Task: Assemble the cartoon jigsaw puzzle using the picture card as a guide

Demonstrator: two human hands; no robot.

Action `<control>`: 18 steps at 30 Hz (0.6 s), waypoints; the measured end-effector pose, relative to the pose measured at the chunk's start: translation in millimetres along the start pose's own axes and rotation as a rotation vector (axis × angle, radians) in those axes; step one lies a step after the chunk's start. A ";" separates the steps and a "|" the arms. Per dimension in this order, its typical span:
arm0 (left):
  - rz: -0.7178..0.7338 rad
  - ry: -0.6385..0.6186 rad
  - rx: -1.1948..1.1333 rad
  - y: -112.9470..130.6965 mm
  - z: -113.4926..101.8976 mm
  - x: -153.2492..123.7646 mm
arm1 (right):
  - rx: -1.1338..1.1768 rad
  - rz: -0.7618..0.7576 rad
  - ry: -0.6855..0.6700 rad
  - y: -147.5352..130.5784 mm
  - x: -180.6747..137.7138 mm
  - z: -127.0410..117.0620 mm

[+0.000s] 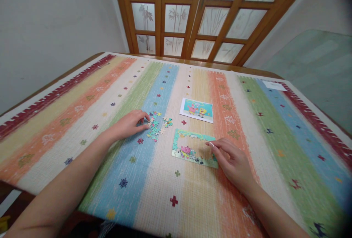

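A partly assembled jigsaw puzzle (pixel 195 161) lies flat on the striped tablecloth. Its border is joined and a pink cluster fills part of the lower left, around a gap in the middle. My right hand (pixel 232 159) is over the puzzle's right side, thumb and forefinger pinched together; whatever is between them is too small to make out. To the left, a heap of loose jigsaw pieces (pixel 154 127) is spread on the blue stripe. My left hand (pixel 134 121) reaches to the heap's left edge, fingers curved, with thumb and forefinger apart at the pieces.
Behind the puzzle lies a reference picture card (pixel 197 110) with cartoon figures. A smaller group of pieces (pixel 167 122) sits just right of the heap. A white paper (pixel 274 85) rests at the far right of the tablecloth (pixel 176 201). Wooden glazed doors (pixel 189 18) stand beyond the table.
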State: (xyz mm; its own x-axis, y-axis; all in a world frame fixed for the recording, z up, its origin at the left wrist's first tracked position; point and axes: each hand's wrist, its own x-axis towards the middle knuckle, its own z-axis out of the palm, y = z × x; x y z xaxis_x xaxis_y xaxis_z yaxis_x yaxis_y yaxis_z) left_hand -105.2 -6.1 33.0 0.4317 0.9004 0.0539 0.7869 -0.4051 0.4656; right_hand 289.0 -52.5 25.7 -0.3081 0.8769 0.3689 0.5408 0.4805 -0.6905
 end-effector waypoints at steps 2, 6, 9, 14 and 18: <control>0.015 -0.026 -0.017 -0.7 4.0 -0.1 | -0.005 -0.003 0.003 -0.2 0.6 -0.9; 0.044 -0.034 -0.032 -3.6 9.3 1.6 | -0.012 -0.013 -0.011 0.5 -0.2 -2.8; 0.078 -0.033 -0.049 -7.4 9.2 2.8 | -0.018 -0.024 -0.018 1.9 -1.4 -3.3; 0.122 0.005 -0.086 -15.7 10.2 5.9 | -0.013 -0.036 -0.028 1.1 -1.6 -3.1; 0.112 0.057 -0.116 -20.2 13.2 9.4 | -0.003 -0.040 -0.040 -0.6 -2.3 -1.9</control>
State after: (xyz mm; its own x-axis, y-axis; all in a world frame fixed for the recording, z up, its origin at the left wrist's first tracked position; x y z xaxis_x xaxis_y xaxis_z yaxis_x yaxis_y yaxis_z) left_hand -111.3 8.5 12.4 0.4854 0.8595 0.1600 0.6776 -0.4855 0.5524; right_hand 290.9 -54.8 26.4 -0.3606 0.8556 0.3714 0.5292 0.5155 -0.6739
